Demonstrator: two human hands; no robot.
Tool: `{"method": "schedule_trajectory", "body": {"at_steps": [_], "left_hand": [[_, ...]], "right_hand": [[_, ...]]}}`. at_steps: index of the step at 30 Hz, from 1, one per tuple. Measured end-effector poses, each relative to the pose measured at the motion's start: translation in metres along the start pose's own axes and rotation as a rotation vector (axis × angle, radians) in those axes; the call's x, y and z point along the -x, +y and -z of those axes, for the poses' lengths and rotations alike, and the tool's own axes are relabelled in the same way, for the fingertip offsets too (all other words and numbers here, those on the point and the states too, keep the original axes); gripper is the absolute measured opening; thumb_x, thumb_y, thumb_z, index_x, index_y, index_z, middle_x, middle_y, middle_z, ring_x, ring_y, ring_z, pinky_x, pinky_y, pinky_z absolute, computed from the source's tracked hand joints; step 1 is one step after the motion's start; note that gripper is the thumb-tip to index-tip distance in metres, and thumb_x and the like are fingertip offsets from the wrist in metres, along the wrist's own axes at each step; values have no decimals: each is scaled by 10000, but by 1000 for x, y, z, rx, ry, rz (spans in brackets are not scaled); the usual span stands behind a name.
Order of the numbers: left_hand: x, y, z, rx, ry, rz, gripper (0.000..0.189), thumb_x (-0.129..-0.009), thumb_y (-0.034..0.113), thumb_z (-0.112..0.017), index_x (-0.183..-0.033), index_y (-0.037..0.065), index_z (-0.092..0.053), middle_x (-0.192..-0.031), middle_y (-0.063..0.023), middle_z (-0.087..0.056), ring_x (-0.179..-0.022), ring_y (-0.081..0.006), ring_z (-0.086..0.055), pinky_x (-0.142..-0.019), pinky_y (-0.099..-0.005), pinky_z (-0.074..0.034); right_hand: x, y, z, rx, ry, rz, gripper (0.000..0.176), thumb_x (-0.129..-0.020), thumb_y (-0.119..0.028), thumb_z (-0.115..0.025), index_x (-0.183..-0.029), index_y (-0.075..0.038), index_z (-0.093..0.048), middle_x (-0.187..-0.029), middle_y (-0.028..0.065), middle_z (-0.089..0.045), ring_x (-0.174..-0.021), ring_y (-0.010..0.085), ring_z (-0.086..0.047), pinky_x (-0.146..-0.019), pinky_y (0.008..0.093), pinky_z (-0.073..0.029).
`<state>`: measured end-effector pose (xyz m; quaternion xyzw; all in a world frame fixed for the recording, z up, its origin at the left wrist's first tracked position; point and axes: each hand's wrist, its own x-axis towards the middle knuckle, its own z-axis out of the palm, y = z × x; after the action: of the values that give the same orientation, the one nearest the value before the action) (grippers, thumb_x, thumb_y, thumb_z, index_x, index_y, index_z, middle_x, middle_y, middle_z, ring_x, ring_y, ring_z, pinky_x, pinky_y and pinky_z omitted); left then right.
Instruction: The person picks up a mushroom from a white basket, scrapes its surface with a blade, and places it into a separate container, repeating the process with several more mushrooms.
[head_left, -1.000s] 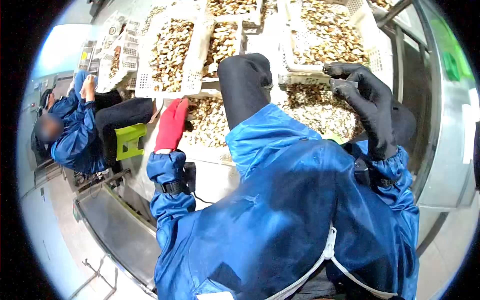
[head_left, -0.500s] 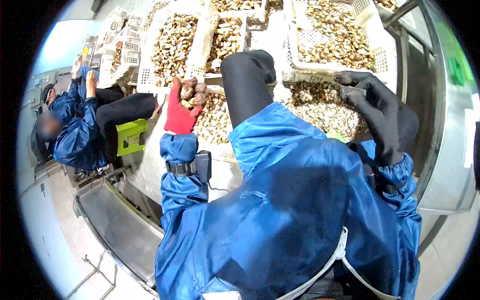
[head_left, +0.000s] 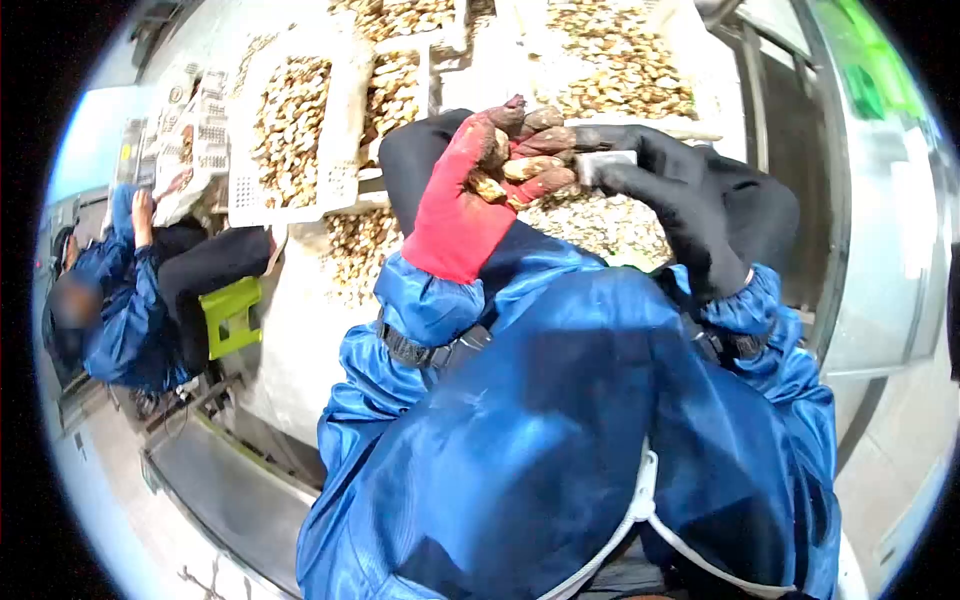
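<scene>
My left hand [head_left: 460,225], in a red glove with soiled brown fingertips, is curled around several brown-and-cream mushrooms [head_left: 487,186]. Facing it from the right, my right hand [head_left: 680,195] in a black glove pinches a small flat metal blade [head_left: 610,160]. The blade's tip is at the left fingertips; whether it touches a mushroom is hidden. Beneath the hands lies a heap of pale small pieces [head_left: 600,225], partly covered by my gloves. More mushrooms [head_left: 358,245] are piled on the surface left of my red glove.
A white crate [head_left: 285,215] of mushrooms stands ahead on the left, another crate [head_left: 680,127] ahead on the right. A co-worker [head_left: 140,300] sits at far left by a green stool [head_left: 232,315]. A metal frame [head_left: 835,200] runs along my right side.
My left hand has come right and inward from the left pile, carrying mushrooms to the blade. My right hand has shifted slightly left. The view has swung somewhat.
</scene>
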<state>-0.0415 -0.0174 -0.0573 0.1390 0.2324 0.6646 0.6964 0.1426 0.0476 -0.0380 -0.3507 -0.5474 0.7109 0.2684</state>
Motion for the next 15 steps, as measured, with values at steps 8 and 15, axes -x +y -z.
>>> {"method": "schedule_trajectory", "body": {"at_steps": [8, 15], "left_hand": [[-14, -12, -31, -270, -73, 62, 285, -882, 186, -472, -1118, 30, -438, -1152, -173, -486, -1020, -280, -530, -740, -402, -503], [-21, -10, -19, -569, -102, -207, 393, -859, 150, -506, -1214, 25, -391, -1130, -151, -498, -1034, -270, -538, -758, -339, -504]], "right_hand": [[2, -1, 12, -469, -55, -136, 316, -781, -145, -588, -1042, 26, -541, -975, 101, -606, -898, 174, -588, -808, 273, -458], [3, 0, 21, -548, -49, -124, 221, -794, -133, -561, -958, 13, -537, -920, 115, -596, -854, 194, -585, -796, 309, -472]]}}
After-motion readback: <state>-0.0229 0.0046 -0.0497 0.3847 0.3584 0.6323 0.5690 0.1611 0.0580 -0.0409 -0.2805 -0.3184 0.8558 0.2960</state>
